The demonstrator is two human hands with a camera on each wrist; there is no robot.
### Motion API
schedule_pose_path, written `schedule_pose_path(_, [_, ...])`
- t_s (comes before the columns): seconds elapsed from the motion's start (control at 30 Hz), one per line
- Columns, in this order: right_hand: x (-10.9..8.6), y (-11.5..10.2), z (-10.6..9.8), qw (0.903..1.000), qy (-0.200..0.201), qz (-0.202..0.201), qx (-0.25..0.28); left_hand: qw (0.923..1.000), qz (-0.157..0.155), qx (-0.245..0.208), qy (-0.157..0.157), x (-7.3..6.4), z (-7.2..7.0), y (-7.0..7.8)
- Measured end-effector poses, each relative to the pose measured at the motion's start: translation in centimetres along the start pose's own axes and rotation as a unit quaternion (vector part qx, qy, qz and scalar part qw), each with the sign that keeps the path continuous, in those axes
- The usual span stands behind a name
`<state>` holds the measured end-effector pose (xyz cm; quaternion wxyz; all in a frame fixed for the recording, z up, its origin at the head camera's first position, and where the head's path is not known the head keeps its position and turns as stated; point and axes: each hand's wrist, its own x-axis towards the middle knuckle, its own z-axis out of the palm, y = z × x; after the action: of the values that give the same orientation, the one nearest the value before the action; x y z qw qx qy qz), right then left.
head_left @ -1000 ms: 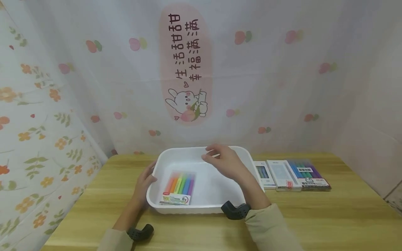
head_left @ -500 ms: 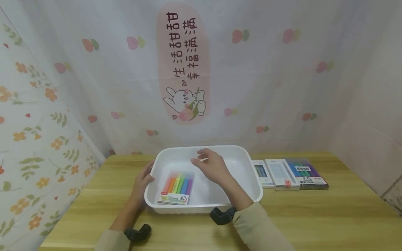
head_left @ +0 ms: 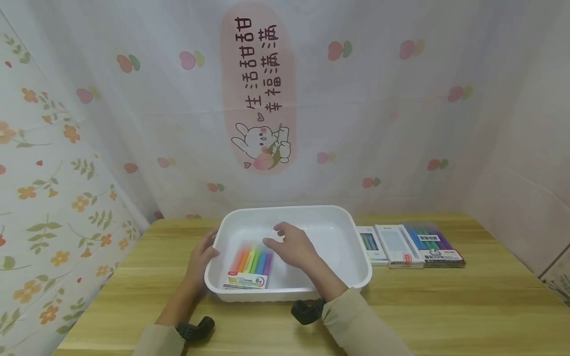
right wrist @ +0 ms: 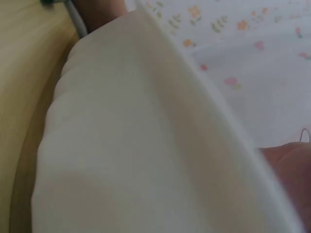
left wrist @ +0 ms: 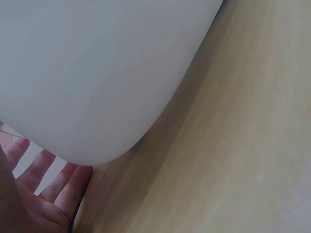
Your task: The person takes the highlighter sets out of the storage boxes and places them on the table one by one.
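A white plastic bin (head_left: 329, 247) stands on the wooden table. Flat in its left half lies a clear pack of highlighters (head_left: 247, 264) in rainbow colours, with a printed label at its near end. My left hand (head_left: 202, 257) rests against the bin's left side; in the left wrist view its fingers (left wrist: 34, 170) lie fairly straight along the outer wall. Over the inside of the bin, just right of the pack, hovers my right hand (head_left: 294, 244), fingers loosely bent and nothing held. The right wrist view mostly shows the bin's near wall (right wrist: 112, 131), with part of that hand beyond the rim.
Right of the bin lie a white box with a window (head_left: 373, 244), another white box (head_left: 398, 247) and a pack of blue, green and purple pens (head_left: 434, 244). A printed curtain (head_left: 356, 123) hangs behind the table (head_left: 445, 306), and a floral one (head_left: 53, 198) at left.
My right hand has moved left and lower over the bin, toward the highlighter pack. The left hand stays at the bin's left side. The view has shifted slightly.
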<state>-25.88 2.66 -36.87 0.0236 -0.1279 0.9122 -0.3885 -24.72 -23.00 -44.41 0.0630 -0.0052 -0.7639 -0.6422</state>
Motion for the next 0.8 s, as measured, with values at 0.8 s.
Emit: schedule_pose_path(0.8, [-1.0,0.6,2.2,0.981,-0.104,-0.014,-0.163,0.9999,0.009,0.005,-0.001,0.1,0.1,0.1])
